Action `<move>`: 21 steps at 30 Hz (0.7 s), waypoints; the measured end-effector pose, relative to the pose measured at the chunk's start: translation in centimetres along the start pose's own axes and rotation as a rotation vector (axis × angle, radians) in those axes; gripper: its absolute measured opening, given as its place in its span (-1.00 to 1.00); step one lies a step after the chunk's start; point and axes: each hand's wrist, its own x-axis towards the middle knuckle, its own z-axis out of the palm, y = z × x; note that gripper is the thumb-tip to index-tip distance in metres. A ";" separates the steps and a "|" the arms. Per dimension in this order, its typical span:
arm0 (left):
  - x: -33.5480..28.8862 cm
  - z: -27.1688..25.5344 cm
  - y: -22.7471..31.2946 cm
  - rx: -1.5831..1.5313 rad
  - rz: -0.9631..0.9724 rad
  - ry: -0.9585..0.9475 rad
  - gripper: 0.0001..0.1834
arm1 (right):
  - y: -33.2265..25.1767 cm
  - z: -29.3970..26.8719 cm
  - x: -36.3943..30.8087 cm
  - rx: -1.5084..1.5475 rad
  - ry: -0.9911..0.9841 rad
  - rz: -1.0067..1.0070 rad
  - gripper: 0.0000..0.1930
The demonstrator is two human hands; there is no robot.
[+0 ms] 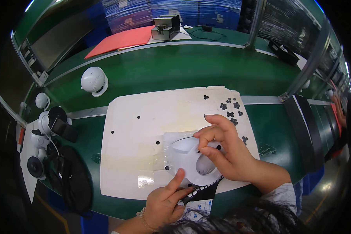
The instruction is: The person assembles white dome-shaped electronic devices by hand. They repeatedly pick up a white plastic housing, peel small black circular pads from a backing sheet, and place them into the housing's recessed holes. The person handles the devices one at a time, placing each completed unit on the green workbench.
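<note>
A white rounded plastic shell (178,165) with oval openings lies on a clear film on the white board (132,146). Over its right side is my right hand (226,150), thumb and index finger closed in a pinch; whatever is between the tips is too small to make out. My left hand (165,204) grips a black die-cut sheet (201,193) with a row of pale holes, at the shell's near edge. Its index finger stretches toward the shell. A black round pad (218,147) shows beside my right fingers. Another black pad (167,168) sits left of the shell.
Black pad clusters (233,113) dot the board's right side. White camera-like units, one a round unit (93,80), stand at the left with a black cable (64,165). A metal fixture (165,29) and red sheet (123,40) lie at the back. Metal posts (306,58) rise at right.
</note>
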 end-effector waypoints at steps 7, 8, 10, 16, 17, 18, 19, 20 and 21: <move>-0.4 0.2 -0.5 -0.003 0.035 -0.003 -0.55 | -0.5 -0.3 0.0 -0.114 -0.072 -0.009 -0.40; -0.3 0.1 -0.4 -0.005 0.042 0.004 -0.55 | -0.6 -0.3 0.0 -0.141 -0.068 -0.019 -0.40; -0.2 0.1 -0.4 -0.014 0.057 0.013 -0.56 | -0.9 -0.2 -0.2 -0.249 -0.029 -0.040 -0.46; -0.3 0.3 -0.6 0.020 0.061 0.007 -0.59 | -2.1 0.8 -1.8 -0.701 0.120 -0.192 -0.64; -0.1 0.1 -0.4 0.041 0.074 0.010 -0.60 | -2.5 0.7 -2.1 -0.714 0.131 -0.173 -0.69; 0.1 0.0 -0.1 0.057 0.076 0.013 -0.62 | -2.4 0.7 -2.7 -0.617 0.140 -0.141 -0.74; 0.3 -0.2 0.2 0.074 0.079 0.017 -0.63 | -2.1 0.6 -3.3 -0.520 0.149 -0.109 -0.80; 0.6 -0.5 0.6 0.089 0.073 0.022 -0.65 | -2.0 0.6 -3.7 -0.423 0.157 -0.078 -0.85; 0.7 -0.6 0.8 0.103 0.063 0.021 -0.67 | -2.1 0.8 -3.9 -0.395 0.110 -0.049 -0.89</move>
